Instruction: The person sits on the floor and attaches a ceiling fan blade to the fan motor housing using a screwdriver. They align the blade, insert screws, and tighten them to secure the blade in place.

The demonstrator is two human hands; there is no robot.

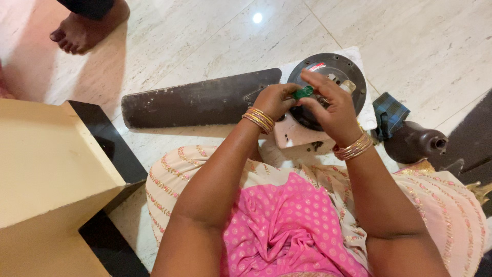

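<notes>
While both hands meet over the fan motor (328, 69), my left hand (274, 100) & right hand (333, 110) pinch a green handle (303, 92); feels light, stiff, prob slippery, so grip mid-handle.

Count of items around the fan motor housing

One round dark fan motor housing (333, 72) lies on the floor; all else is placed from it. One fan blade (200, 100) extends to its left. Two hands work over it: left hand (274, 100) and right hand (333, 110), sharing one small green-handled tool (303, 92). Two sets of gold bangles, one per wrist. One white cloth (366, 118) beneath it. One checked cloth (389, 113) and one dark domed cover (412, 143) to its right. One bare foot (84, 31) of another person far upper left. One tan box (46, 169) far left.
</notes>
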